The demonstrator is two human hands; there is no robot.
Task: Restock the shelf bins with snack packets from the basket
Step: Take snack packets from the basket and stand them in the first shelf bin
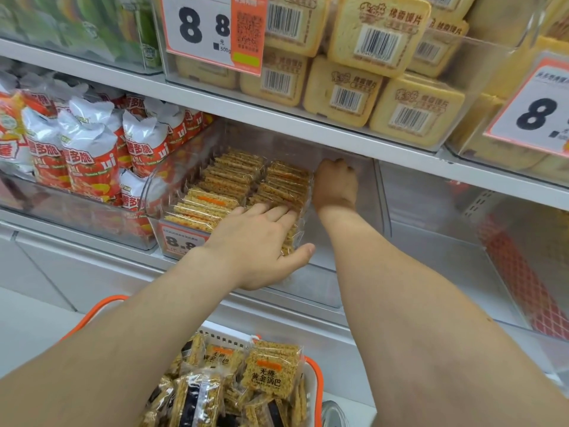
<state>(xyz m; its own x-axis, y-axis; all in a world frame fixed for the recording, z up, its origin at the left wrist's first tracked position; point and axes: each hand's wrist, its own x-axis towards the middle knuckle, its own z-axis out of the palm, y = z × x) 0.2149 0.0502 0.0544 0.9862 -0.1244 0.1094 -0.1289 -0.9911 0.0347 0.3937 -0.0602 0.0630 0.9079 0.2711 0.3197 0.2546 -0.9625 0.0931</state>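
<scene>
Clear glossy plastic bin (pixel 345 186), snack packets (pixel 234 183) sealed in shiny transparent film (contents rough and grainy), smooth matt white shelf (pixel 277 114), white-and-orange plastic basket (pixel 315 369), paper price card (pixel 212 29).

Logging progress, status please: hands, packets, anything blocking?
Left hand flat on binned packets. Right hand beside them, grip unclear. Basket holds more. Nothing blocking.
</scene>
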